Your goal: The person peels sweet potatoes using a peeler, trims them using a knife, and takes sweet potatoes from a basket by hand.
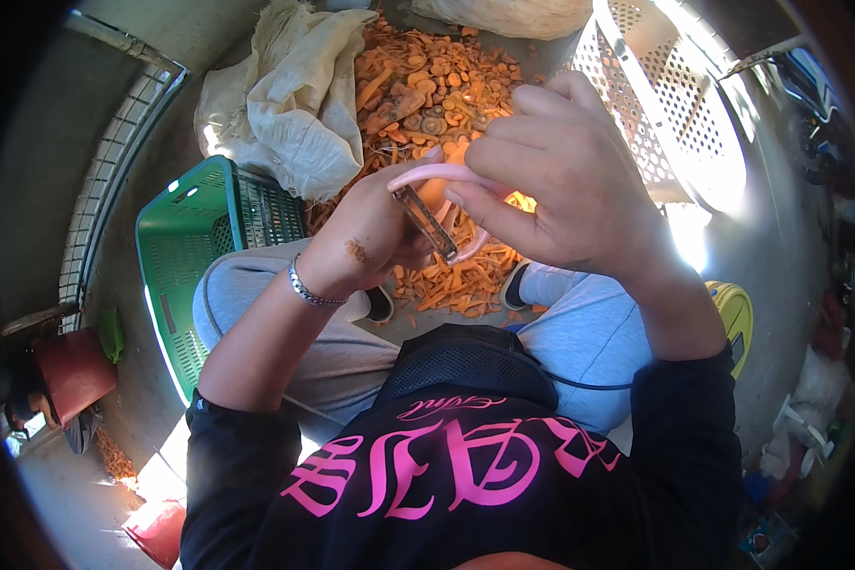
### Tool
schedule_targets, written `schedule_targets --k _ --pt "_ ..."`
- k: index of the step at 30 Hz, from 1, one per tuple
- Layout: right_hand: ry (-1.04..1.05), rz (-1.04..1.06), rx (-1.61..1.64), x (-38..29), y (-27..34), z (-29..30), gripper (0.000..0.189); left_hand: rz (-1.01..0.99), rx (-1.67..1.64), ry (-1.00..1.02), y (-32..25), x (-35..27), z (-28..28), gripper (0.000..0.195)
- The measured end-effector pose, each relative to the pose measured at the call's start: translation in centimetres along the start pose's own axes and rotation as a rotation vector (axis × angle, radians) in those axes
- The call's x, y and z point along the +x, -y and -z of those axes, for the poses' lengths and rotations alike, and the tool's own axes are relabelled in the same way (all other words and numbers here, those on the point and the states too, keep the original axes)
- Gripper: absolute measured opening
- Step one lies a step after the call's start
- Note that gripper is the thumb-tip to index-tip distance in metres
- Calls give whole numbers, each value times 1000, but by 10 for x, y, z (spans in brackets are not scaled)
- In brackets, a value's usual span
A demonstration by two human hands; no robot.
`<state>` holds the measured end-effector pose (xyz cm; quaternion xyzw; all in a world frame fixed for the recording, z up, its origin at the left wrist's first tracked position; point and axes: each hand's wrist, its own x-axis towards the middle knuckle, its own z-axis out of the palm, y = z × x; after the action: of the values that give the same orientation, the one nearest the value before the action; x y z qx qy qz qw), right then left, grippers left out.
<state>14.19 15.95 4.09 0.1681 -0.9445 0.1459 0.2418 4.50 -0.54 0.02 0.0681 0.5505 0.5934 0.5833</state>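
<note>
My right hand (556, 164) is closed on the pink handle of a Y-shaped vegetable peeler (431, 171), whose rusty-looking metal blade points toward me. Just left of the blade, my left hand (377, 221) holds a carrot (434, 189), mostly hidden behind the peeler and fingers. Orange bits stick to my left wrist above a chain bracelet. Beneath both hands, a heap of carrot peelings and cut carrot ends (442, 92) spreads over the floor between my feet and beyond.
A green plastic crate (185, 278) stands by my left knee, with a woven sack (299, 100) behind it. A white perforated basket (684, 100) is at the upper right. Something round and yellow (731, 320) sits beside my right thigh. Red tubs (75, 370) stand at lower left.
</note>
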Motion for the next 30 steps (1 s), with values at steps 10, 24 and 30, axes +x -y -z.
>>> schedule_targets --k 10,24,30 --pt "195 -653 -41 -16 -81 20 33 7 21 92 -10 -12 -3 40" --pt "193 -659 1040 -17 -39 -37 42 101 -228 437 -2 17 18 42" --pt "258 -776 1044 -20 -43 -11 39 117 -85 349 1 18 5 42"
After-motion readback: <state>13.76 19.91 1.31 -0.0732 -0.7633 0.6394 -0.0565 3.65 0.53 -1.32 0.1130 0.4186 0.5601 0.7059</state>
